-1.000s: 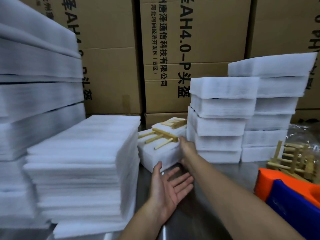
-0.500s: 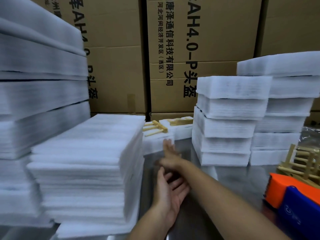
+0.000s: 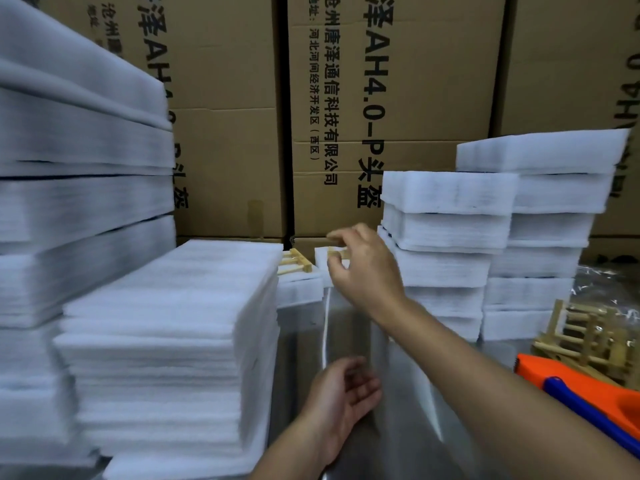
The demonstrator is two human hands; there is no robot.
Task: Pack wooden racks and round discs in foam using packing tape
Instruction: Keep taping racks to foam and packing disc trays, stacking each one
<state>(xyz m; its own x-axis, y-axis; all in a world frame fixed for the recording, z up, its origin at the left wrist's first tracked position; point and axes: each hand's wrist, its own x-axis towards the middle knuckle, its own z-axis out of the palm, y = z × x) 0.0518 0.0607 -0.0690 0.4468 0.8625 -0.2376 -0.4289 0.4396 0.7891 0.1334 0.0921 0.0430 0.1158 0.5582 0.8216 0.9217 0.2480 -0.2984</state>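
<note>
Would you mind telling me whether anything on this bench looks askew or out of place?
The foam packs stacked on the right sit unevenly, layers offset and overhanging, and the top pack is tilted. Wooden racks lie jumbled near the orange tape dispenser.

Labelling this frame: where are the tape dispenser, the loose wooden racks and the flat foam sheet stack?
tape dispenser (image 3: 535, 370), head view, orange body
loose wooden racks (image 3: 588, 337), head view, middle rung
foam sheet stack (image 3: 180, 289), head view, top sheet
</note>
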